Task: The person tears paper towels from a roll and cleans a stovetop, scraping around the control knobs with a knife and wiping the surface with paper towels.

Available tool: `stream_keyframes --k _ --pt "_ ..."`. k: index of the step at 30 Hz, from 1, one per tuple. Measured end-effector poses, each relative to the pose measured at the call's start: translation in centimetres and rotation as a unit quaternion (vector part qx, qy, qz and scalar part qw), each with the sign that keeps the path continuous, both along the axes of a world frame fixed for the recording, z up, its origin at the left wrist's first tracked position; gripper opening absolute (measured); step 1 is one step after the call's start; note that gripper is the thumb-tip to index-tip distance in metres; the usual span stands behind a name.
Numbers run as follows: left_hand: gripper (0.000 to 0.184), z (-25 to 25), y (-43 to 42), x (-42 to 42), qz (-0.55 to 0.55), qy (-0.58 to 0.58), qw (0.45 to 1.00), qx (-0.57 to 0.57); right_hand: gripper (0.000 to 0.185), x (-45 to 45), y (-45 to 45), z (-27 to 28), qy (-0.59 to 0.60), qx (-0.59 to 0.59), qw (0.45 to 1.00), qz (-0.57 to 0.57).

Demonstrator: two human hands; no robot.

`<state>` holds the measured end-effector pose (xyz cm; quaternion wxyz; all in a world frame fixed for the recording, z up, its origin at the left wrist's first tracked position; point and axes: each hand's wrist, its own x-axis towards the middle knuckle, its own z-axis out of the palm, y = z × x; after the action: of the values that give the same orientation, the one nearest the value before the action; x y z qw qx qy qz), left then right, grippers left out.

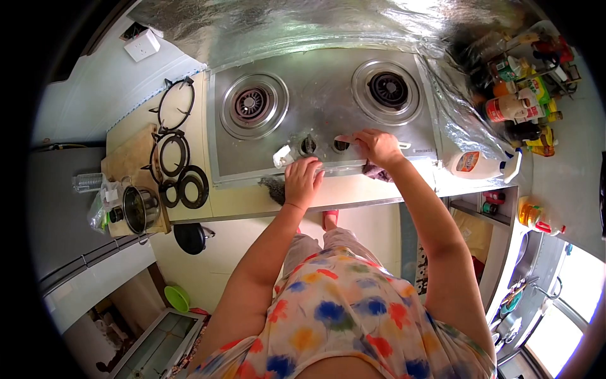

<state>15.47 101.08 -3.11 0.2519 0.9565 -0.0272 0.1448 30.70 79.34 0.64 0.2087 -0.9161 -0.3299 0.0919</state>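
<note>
A two-burner steel gas hob (312, 82) lies in front of me with its pan supports off. My left hand (303, 182) rests at the hob's front edge, fingers lying forward, nothing seen in them. Just beyond its fingertips is one control knob (308, 145), with a crumpled white wad (283, 156) to its left. A dark, wiry scouring pad (273, 189) sits beside that hand. My right hand (380, 149) is closed by the other knob (341, 146); a small pinkish-brown piece shows at its fingers, its kind unclear. Below the right wrist lies a purplish cloth (377, 172).
Black pan supports (173, 155) and burner rings lie on the left counter, near a wooden board (129, 151) and a pot (140, 210). At the right stands a white spray bottle (483, 164), with several condiment bottles (505, 107) behind. Foil (315, 28) covers the wall.
</note>
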Motion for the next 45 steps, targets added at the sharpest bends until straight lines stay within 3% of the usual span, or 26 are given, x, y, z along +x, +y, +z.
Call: stream_keyframes --k 23,45 --pt "0.026 -0.1 0.0 -0.1 0.004 -0.002 1.0 0.009 0.017 -0.5 0.3 1.3 0.011 -0.017 1.0 0.0" --pt "0.025 -0.3 -0.1 -0.1 0.007 -0.002 1.0 0.001 0.016 -1.3 -1.0 -0.9 -0.014 0.01 1.0 -0.007"
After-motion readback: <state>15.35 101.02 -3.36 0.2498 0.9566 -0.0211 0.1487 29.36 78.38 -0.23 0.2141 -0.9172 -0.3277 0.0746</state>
